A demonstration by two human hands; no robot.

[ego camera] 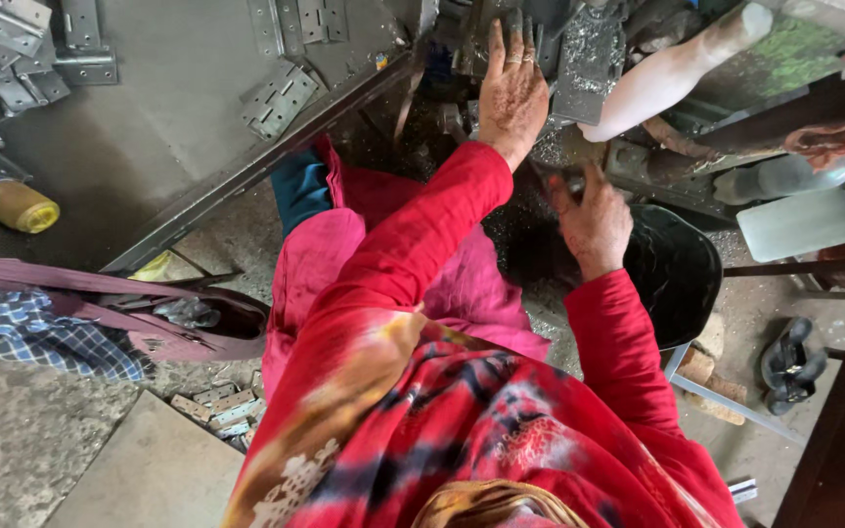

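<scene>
Left hand (pixel 512 93) lies flat, fingers spread open, palm down on the grey machine part (pixel 501 29) at top centre, gripping nothing. Right hand (pixel 594 220) is curled, fingers bent around something small and dark just beside the machine's edge; cannot tell what it is or whether it is truly gripped. Both sleeves are red. Metal plate (pixel 589 59), speckled with shavings, stands tilted just right of the left hand. White cylindrical handle (pixel 672 73) slants up to the right, near that plate.

Worktop (pixel 149 127) is grey sheet metal at upper left, edged by a dark angled rail (pixel 266 166). Perforated metal hinges (pixel 276 98) lie scattered on it, more piled in the top left corner. Floor (pixel 12 450) is rough concrete, dusty, with a few small metal pieces (pixel 222 406) below the worktop.

Black bucket (pixel 677 269) sits under the right hand; contents too dark to tell. Yellow bottle with blue cap (pixel 14 202) lies on its side at left. Maroon bag (pixel 149 313) and checked cloth (pixel 41 337) rest at lower left. Black sandals (pixel 792 364) lie on the floor at right.
</scene>
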